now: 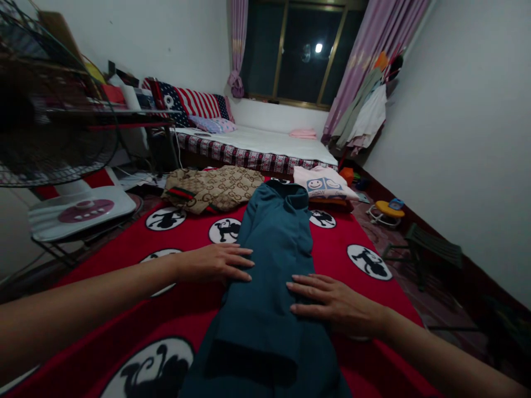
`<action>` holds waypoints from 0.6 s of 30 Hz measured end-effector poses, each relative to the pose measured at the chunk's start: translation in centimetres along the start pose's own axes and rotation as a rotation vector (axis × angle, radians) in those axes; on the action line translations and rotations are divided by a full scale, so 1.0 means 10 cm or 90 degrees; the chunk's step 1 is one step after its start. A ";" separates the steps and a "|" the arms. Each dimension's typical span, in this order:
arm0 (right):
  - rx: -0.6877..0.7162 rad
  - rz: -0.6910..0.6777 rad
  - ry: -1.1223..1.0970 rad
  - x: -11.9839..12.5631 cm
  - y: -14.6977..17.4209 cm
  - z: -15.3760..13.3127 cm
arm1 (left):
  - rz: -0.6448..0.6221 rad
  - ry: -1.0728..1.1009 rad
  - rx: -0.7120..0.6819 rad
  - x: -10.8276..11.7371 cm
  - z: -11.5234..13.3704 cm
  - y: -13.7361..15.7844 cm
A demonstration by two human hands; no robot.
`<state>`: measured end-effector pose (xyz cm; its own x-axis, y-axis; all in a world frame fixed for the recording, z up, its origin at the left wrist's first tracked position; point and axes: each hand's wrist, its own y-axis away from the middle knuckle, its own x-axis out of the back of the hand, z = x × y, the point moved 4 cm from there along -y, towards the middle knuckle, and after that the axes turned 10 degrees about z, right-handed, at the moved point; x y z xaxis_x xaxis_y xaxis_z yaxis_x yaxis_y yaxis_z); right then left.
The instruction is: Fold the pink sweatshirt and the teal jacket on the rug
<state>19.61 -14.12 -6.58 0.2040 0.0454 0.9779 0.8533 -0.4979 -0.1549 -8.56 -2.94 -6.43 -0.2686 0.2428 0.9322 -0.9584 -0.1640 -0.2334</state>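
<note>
A dark teal collared garment [274, 237] lies lengthwise on a red blanket [332, 237] printed with black figures in white circles. Its collar points away from me, and its sides are folded inward into a long, narrow shape. Fingers outstretched, my left hand [218, 262] rests flat on the garment's left edge. On the opposite edge lies my right hand [332, 301], also flat with the fingers spread. Neither hand grasps the cloth. The garment's lower end runs out of view at the bottom.
Beyond the collar are a brown patterned garment [224, 185] on the left and a folded pale pink top [321, 185] on the right. A fan [53, 149] and a white folding chair [45, 221] stand left. At right are a yellow stool [385, 209] and a dark folding stool [433, 243].
</note>
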 end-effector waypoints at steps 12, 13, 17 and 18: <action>-0.029 0.021 -0.125 -0.02 -0.19 -0.33 | 0.041 0.111 0.011 0.02 0.40 -0.10; -0.036 0.036 -0.158 0.03 -0.19 -0.38 | 0.037 0.126 0.011 0.06 0.49 -0.10; -0.219 0.135 -0.370 0.29 -0.27 -0.16 | 0.110 0.264 0.132 0.20 0.45 -0.23; -0.314 0.203 -0.436 0.37 -0.31 0.06 | 0.176 0.321 0.239 0.23 0.29 -0.29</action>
<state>17.94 -11.90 -2.57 0.7712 0.2686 0.5771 0.4369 -0.8827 -0.1730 -6.09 -4.71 -2.83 -0.5975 0.5444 0.5887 -0.7744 -0.5823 -0.2475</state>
